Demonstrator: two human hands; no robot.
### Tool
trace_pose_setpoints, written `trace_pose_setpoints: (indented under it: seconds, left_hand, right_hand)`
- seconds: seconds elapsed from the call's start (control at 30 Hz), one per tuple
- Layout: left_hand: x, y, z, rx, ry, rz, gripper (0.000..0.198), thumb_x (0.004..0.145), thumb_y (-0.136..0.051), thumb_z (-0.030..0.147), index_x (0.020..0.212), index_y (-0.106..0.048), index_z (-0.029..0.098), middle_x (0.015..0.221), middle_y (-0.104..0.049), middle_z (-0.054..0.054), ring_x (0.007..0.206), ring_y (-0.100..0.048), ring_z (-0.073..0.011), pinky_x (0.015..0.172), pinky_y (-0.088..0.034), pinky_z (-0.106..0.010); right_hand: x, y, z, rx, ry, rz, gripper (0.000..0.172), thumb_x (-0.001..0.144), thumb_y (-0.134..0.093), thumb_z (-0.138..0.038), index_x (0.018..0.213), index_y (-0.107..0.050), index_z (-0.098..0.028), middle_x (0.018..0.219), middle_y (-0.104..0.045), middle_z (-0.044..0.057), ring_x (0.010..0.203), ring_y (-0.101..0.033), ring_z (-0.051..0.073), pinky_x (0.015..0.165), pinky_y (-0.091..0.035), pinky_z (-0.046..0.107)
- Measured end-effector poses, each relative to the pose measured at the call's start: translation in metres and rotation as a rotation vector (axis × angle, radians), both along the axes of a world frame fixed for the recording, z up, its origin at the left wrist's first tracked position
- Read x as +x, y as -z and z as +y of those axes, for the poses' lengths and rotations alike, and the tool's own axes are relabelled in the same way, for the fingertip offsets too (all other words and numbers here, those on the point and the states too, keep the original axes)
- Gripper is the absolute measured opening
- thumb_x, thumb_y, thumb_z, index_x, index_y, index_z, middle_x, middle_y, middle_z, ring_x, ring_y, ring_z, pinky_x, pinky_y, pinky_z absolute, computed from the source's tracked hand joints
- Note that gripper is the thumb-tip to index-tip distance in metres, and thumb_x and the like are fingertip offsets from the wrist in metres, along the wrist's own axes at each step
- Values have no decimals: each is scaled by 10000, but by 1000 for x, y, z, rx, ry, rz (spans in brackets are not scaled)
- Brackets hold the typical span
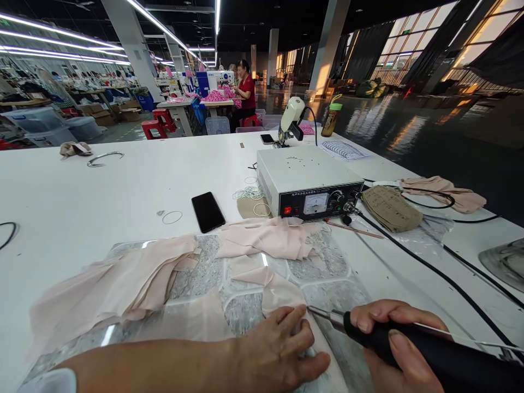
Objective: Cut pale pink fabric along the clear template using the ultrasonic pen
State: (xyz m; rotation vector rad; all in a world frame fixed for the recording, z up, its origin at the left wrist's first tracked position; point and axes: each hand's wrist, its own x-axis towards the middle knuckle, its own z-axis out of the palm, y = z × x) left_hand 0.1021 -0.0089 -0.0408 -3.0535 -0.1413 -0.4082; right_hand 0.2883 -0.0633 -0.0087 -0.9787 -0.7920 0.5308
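Observation:
My left hand (282,346) lies with fingers apart on a strip of pale pink fabric (283,292), pressing it down on a clear-edged, grey stone-patterned mat (196,278). My right hand (403,341) is closed around the black handle of a handheld ultrasonic welder (426,352). The welder's metal tip meets the fabric's edge just beyond my left fingertips. To the left, a stack of pale pink fabric pieces (123,284) rests on the mat. Another bunch of pink fabric (266,238) lies at its far edge.
Behind the mat stands a control box (319,169) with a dial; its black cable runs right. A phone (208,212), elastic loops (249,192), brown fabric pieces (391,207) and a bottle (331,117) are on the white table (164,169). A person in red (245,90) sits farther back.

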Motion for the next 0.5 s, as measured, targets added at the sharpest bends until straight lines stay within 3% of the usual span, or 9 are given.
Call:
trace_pose_setpoints:
  seconds: [0.17,0.33,0.5]
  left_hand:
    - [0,-3,0,-12,5,24,327,985,-499,300,1290,-525,186,1132,-585,-129,1171,-561,-349,988,-425,-447]
    - [-2,-7,4,-112,7,89,369,965,-529,319,1314,-514,200,1128,-594,-123,1224,-531,-349,1001,-429,-441]
    - [-4,-15,25,-286,-44,91,426,907,-532,127,1329,-519,178,1239,-578,-123,1193,-557,-258,947,-481,-348]
  right_hand:
    - [-5,0,3,8,13,28,251,730,-699,-342,910,-560,-239,806,-548,14,660,-596,199,559,-552,436]
    - [1,-1,-5,32,64,101,107,758,-640,-225,837,-568,-217,728,-525,-9,570,-550,142,522,-550,361]
    - [21,8,-26,139,-17,48,80,785,-589,-258,849,-602,-210,652,-512,-10,439,-498,118,377,-480,276]
